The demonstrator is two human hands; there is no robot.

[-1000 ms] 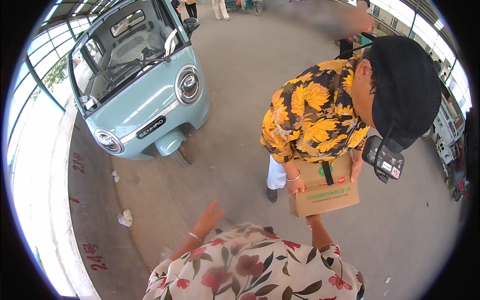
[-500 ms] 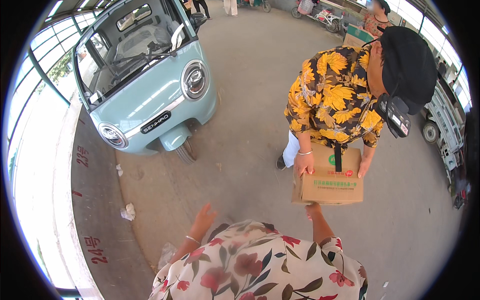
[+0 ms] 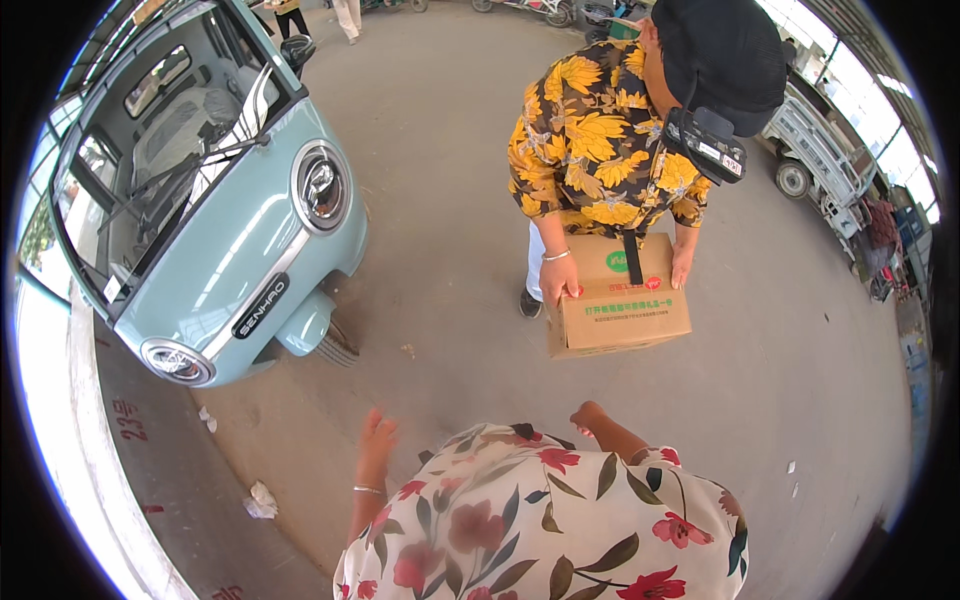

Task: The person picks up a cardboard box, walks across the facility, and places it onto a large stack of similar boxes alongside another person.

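My left hand [image 3: 376, 436] is held out low with its fingers apart and nothing in it. My right hand [image 3: 590, 418] has curled fingers, with nothing visible in them, below and apart from a brown cardboard box [image 3: 625, 320]. A person in a yellow-flowered dark shirt [image 3: 590, 130] and black cap, with a device [image 3: 705, 145] hanging by the head, grips the box with both hands. My floral sleeves and top fill the lower middle of the view.
A pale blue three-wheeled vehicle [image 3: 230, 290] stands at the left beside a low dark wall [image 3: 140, 470]. Scraps of litter [image 3: 260, 500] lie on the concrete floor. A parked cargo vehicle [image 3: 820, 150] is at the upper right; other people [image 3: 292, 20] and two-wheelers stand farther back.
The other person and the box have moved away from me. My right hand, earlier at the box's lower edge, is now apart from it. The view has also shifted.
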